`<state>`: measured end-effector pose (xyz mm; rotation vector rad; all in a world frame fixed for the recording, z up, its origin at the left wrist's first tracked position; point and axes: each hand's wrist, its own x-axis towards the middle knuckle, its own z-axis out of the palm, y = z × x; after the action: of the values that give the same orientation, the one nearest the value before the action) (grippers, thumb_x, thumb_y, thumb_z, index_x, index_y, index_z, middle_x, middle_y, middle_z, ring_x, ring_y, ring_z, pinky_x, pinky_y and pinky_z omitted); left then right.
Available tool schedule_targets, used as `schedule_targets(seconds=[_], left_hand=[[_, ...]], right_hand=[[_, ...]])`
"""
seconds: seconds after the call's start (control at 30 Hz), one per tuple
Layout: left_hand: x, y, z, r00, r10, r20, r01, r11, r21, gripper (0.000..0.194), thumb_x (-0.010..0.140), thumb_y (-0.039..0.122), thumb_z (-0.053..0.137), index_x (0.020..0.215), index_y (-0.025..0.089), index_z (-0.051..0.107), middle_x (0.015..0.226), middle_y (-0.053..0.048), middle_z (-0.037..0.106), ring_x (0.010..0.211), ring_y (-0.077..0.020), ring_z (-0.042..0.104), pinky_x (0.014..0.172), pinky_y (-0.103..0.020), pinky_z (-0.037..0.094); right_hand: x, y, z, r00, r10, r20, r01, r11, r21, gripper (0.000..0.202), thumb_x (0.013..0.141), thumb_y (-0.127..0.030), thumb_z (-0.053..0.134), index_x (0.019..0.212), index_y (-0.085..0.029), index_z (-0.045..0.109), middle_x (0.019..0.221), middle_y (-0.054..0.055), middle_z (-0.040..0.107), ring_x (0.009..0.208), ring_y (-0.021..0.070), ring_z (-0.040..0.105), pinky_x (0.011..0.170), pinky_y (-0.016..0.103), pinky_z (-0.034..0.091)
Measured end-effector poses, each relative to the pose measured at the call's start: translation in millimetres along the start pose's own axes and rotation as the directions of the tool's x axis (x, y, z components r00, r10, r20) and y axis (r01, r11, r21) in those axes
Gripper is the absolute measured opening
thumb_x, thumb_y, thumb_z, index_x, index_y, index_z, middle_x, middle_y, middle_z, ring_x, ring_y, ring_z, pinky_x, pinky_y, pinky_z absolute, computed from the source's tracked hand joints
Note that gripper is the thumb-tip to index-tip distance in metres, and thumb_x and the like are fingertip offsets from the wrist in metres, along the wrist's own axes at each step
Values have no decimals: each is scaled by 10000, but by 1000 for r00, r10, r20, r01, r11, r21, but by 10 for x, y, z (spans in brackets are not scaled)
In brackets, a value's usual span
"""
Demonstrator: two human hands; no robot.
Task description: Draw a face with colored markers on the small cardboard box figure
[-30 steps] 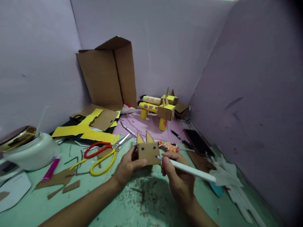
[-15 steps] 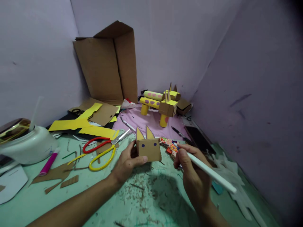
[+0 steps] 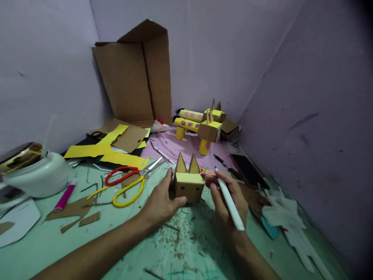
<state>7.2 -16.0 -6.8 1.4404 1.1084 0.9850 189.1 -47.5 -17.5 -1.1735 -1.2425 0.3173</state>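
Note:
A small cardboard box head (image 3: 188, 193) with a yellow top, two pointed ears and two dark blue dots on its front stands in the middle. My left hand (image 3: 161, 198) holds it at its left side, thumb across the lower front corner and fingers along the side. Just right of the box, my right hand (image 3: 230, 200) grips a white marker (image 3: 231, 204). Its blue tip points up and away, apart from the box. Partly hidden behind that hand is a colourful patterned piece (image 3: 206, 171).
Scissors (image 3: 136, 181) with red and yellow handles lie left, near cardboard scraps, yellow strips (image 3: 90, 151) and a magenta marker (image 3: 65, 196). Behind stand yellow cardboard animals (image 3: 188, 124) and a large cardboard box (image 3: 125, 81). A phone (image 3: 247, 171) and whitish gloves (image 3: 287, 214) lie right.
The box head has tilted so its yellow top shows, and it sits slightly lower and further right. My right hand has turned the marker steeper, its rear end swinging left.

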Motion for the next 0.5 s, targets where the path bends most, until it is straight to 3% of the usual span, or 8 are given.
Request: schedule_targets(seconds=[0.1, 0.17, 0.23, 0.33, 0.4, 0.5], left_hand=[[-82, 237, -221, 993, 59, -106, -24, 954, 299, 892, 666, 389, 714, 1464, 90, 447, 1484, -228, 498, 1178, -386, 612, 959, -525, 525], [-91, 404, -429, 967, 196, -164, -122, 917, 381, 619, 746, 423, 612, 1286, 121, 629, 1283, -180, 664, 993, -307, 680, 785, -423, 582], [-54, 514, -615, 927, 272, -257, -114, 860, 498, 415, 788, 396, 568, 1086, 148, 715, 1064, -126, 741, 854, -246, 685, 731, -357, 565], [31, 510, -721, 981, 108, -160, 49, 663, 747, 259, 837, 282, 517, 952, 177, 725, 905, -79, 756, 782, -212, 679, 712, -316, 526], [65, 422, -666, 998, -24, -55, 59, 537, 842, 177, 804, 256, 586, 878, 180, 728, 894, -90, 756, 814, -247, 686, 708, -331, 501], [67, 301, -540, 997, -72, 7, 27, 448, 893, 81, 748, 218, 648, 742, 165, 709, 920, -150, 741, 867, -330, 683, 691, -371, 459]], right_hand=[[3, -34, -14, 1000, 5, -6, -5, 1000, -5, 256, 869, -280, 651, 1123, -260, 667, 992, 52, 776, 910, 238, 743, 857, 452, 584], [1, -57, -10, 999, 19, -26, -19, 1000, 15, 255, 869, -274, 660, 1122, -256, 674, 971, 47, 775, 892, 226, 740, 853, 433, 584], [-8, -75, -1, 997, 44, -59, -41, 997, 59, 257, 877, -282, 664, 1133, -257, 682, 954, 41, 770, 874, 211, 733, 845, 414, 586], [-29, -95, -2, 993, 79, -83, -63, 983, 174, 256, 900, -290, 669, 1154, -275, 694, 926, 21, 767, 834, 174, 733, 793, 336, 601], [-39, -107, -23, 996, 82, -44, -68, 967, 245, 244, 908, -297, 678, 1150, -291, 712, 889, 6, 773, 779, 151, 737, 739, 280, 606], [-27, -154, -62, 995, 67, 76, -91, 925, 370, 253, 908, -388, 676, 1129, -290, 750, 843, 17, 784, 693, 153, 736, 648, 252, 603]])
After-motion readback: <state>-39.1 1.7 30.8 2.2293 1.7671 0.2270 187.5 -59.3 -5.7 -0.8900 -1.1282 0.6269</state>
